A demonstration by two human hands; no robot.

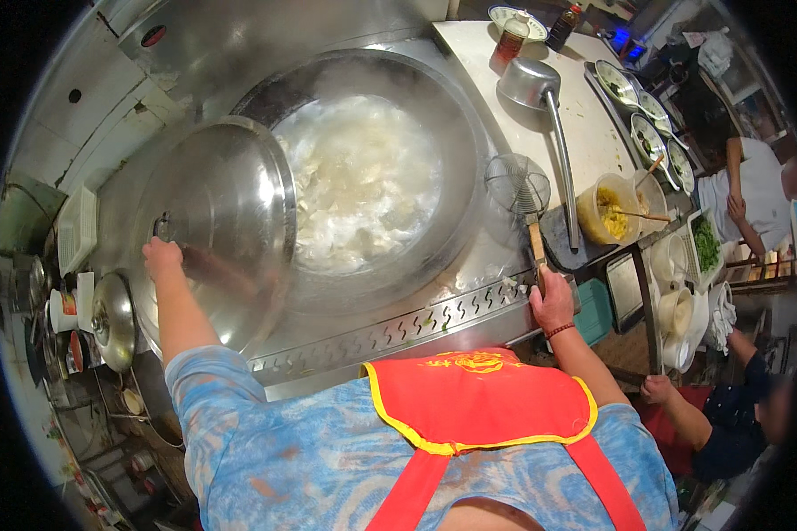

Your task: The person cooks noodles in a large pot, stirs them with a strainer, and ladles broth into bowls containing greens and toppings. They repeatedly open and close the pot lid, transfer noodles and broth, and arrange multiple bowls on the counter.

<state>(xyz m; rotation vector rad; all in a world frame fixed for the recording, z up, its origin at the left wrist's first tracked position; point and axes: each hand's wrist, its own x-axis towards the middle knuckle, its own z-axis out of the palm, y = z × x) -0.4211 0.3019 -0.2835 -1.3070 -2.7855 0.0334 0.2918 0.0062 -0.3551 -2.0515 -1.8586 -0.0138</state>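
Note:
My left hand (163, 257) grips the knob of a large metal lid (239, 179), which is tilted at the left side of the wok. Pale, foamy liquid with whitish pieces (365, 179) boils in the big wok (461, 166), and steam hangs over it. My right hand (552, 300) is closed around the wooden handle of a wire skimmer (517, 182). The skimmer's mesh bowl lies over the steel stove top, just right of the wok's rim, with nothing visible in it.
A long-handled metal ladle (530, 78), bottles (510, 38) and bowls on a tray (616, 83) stand on the white counter (591, 126). Tubs of condiments (604, 209) sit nearer. Another lid (113, 322) leans at left. Two people (747, 192) are at the right. A slotted drain strip (445, 315) runs before me.

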